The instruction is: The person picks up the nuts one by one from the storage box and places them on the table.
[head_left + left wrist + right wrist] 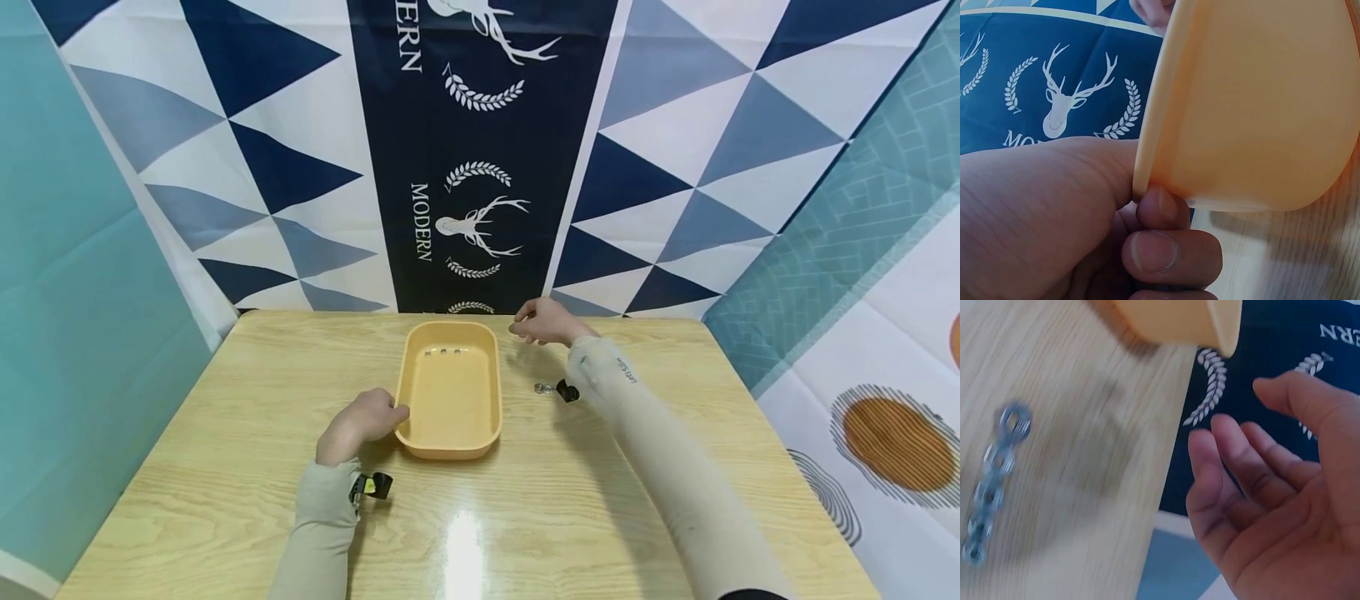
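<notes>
We are looking at a yellow tray (450, 408), which is sitting at the far middle of the table (247, 433), its far end lying near the table's far edge. Inside, three small metal pieces (443, 351) are lying in a row across the tray's far end.

Our left hand (363, 419) is gripping the tray's near left rim: the thumb is pressing from inside, while its fingers (1172, 257) are curling against the outer wall.

Our right hand (546, 322) is hovering just beside the tray's far right corner, close to the far edge. Its fingers (1244, 456) are bending loosely, apart from the thumb, and are holding nothing.

On the table to the right of the tray, a line of ring-like metal parts (545, 388) is lying on the near side of our right hand. A patterned cloth (480, 133) is hanging beyond the far edge, limiting reach there, while wood grain is stretching to the left, to the right and widely along the near side.
</notes>
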Motion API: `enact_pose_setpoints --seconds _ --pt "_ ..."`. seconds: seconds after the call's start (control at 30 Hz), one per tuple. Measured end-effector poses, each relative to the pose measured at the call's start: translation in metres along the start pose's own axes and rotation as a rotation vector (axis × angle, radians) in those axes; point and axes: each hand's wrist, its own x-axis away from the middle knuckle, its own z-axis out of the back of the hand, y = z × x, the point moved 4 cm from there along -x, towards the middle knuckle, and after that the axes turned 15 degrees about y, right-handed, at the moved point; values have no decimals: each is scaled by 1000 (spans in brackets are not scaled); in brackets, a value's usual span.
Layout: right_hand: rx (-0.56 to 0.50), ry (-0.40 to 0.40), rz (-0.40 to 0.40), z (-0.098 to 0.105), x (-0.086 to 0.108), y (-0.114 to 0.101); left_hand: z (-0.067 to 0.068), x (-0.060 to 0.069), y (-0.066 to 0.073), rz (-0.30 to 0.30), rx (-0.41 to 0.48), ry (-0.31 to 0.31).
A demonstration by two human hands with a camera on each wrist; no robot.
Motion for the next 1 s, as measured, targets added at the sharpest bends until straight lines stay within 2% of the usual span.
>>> enact_pose_setpoints --seconds 0.23,0.5,1.0 --pt "-70 92 -4 -11 -4 -26 1 2 -1 -6 3 5" --pt "-83 175 -27 -24 -4 -46 2 5 0 2 4 11" --pt "-79 147 -16 -54 -2 -64 2 4 2 -27 17 25"
